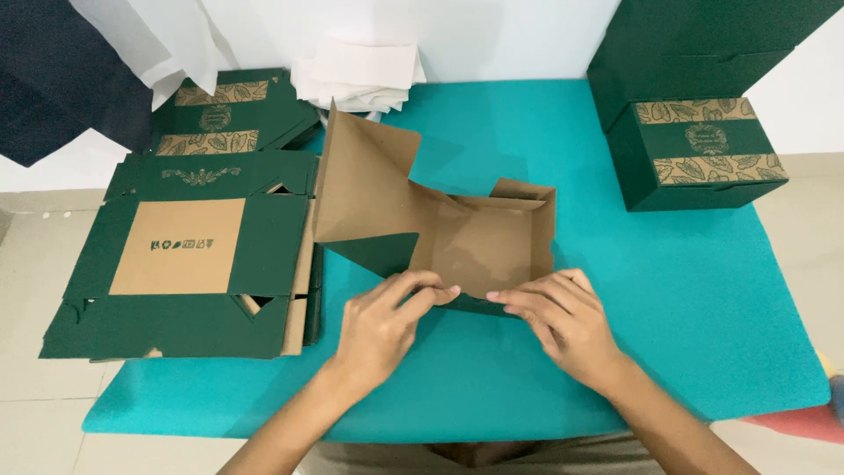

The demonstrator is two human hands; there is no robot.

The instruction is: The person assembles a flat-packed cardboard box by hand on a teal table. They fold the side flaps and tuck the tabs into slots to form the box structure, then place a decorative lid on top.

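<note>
Left hand [380,324]: we see its fingers pinching the near wall of the half-folded box [479,246].
Right hand [563,321]: fingertips pressed on the same wall, gripping it.
Half-folded box: on the teal table [703,290], mid-table, brown inside up, tall flap raised at its left.
Flat box blanks [185,255]: stacked over the left edge.
Finished green boxes [694,149]: far right corner.
White paper sheets [356,75]: far edge.

**Green cartons across the teal mat**

A half-folded carton [475,242], kraft-brown inside and dark green outside, is lying mid-mat. Flat green carton blanks [189,255] are stacking up at left; finished green boxes [699,149] with gold leaf bands are standing far right.
</note>
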